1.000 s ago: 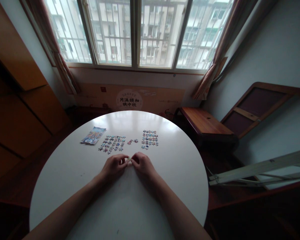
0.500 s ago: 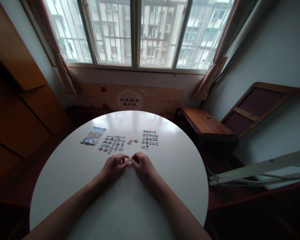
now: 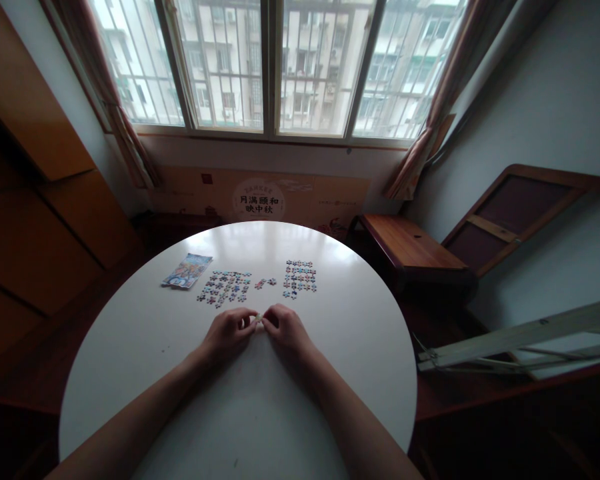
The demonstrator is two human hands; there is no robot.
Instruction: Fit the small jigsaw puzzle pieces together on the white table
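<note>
Just below the rows of puzzle pieces, my left hand and my right hand meet with fingertips pinched. Between them is a small pale jigsaw puzzle piece, mostly covered by the fingers; whether it is one piece or two joined I cannot tell. Ahead and to the left lies a block of loose jigsaw pieces in rough rows. A second group of pieces is laid out on the right. A few pieces sit in the gap between the two groups.
A colourful picture sheet or packet lies at the left of the round white table. Beyond the table's right edge stands a wooden bench. A pale metal frame juts in from the right. Barred windows are ahead.
</note>
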